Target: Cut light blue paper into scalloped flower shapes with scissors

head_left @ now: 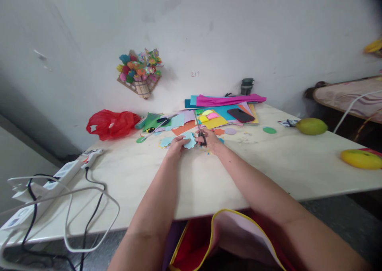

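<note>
While scissors (pixel 199 131) are being held by the right hand (pixel 210 140), blue paper (pixel 190 141) is being pinched by the left hand (pixel 177 143). Wall writing (pixel 195 74), "217" or "Z17", is being shown.

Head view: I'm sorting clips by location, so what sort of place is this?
Likely a room at home used for crafts: thin multicoloured paper-like sheets lie on a pale marbled table, and a bright artificial-flower ornament hangs on the white wall.

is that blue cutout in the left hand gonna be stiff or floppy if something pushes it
The cutout probably has some stiffness, since it shows no clear droop past the left hand. Its thin, flat look suggests it is very light, and a push at the scalloped edge would likely bend it.
</note>
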Motion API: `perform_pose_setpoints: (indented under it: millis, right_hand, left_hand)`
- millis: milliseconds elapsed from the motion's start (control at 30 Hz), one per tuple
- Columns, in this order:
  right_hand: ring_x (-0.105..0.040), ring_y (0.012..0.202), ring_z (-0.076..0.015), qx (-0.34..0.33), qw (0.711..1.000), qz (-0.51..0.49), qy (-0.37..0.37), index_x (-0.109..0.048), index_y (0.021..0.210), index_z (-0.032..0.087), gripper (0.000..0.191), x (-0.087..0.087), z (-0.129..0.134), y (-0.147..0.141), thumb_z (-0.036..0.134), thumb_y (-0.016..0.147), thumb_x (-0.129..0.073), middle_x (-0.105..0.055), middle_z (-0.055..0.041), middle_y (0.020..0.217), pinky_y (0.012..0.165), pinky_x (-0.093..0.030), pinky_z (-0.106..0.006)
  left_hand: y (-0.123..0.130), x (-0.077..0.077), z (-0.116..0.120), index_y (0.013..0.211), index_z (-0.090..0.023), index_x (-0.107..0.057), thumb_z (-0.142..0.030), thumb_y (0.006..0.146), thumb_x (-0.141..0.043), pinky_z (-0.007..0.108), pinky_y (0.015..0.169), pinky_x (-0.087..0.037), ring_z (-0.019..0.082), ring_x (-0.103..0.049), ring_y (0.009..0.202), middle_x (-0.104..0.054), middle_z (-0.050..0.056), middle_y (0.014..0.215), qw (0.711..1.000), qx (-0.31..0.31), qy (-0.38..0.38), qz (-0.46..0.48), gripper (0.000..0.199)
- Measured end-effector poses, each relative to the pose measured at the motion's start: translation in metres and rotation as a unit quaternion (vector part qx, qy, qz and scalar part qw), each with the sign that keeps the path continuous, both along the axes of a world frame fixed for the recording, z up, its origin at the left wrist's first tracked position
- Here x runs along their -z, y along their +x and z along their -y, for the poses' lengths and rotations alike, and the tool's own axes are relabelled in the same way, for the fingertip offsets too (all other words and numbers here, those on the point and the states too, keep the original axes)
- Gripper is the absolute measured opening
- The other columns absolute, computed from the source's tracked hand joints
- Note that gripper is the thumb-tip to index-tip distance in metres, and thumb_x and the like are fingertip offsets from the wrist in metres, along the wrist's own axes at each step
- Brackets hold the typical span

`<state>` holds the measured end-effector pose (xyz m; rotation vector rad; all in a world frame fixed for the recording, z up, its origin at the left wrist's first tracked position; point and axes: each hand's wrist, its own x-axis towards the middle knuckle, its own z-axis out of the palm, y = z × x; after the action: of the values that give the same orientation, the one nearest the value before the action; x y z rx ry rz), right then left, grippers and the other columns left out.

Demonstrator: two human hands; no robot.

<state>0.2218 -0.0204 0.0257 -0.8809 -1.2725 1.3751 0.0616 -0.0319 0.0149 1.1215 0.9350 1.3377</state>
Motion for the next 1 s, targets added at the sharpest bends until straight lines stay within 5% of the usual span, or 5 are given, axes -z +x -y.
perform_pose_setpoints:
  millis: [767, 1000]
  right_hand:
    - [-0.05, 0.04, -0.0092, 0.003, 0.999, -0.029, -0.02, -0.054, 0.085, 0.018, 0.033, 0.0054, -0.0044, 0.0004, 0.011, 0.055, -0.064, -0.059, 0.0039, 0.052, 0.032, -0.023, -0.016]
    - [-0.053, 0.043, -0.0102, 0.023, 0.998, -0.056, 0.001, -0.054, 0.088, 0.018, 0.044, 0.0062, -0.0084, 0.0042, 0.025, 0.05, -0.076, -0.058, 0.0045, 0.053, 0.032, -0.024, -0.017]
  left_hand:
    - [0.0002, 0.0, -0.0002, 0.072, -0.011, -0.07, -0.024, 0.05, -0.082, 0.026, 0.061, -0.047, 0.014, -0.06, 0.059, -0.068, 0.006, 0.068, 0.999, -0.005, 0.015, 0.034, 0.029]
    - [-0.0016, 0.0019, -0.0009, 0.072, -0.01, -0.07, -0.024, 0.052, -0.08, 0.025, 0.058, -0.045, 0.014, -0.059, 0.057, -0.068, 0.007, 0.068, 1.0, 0.025, 0.007, 0.014, 0.026]
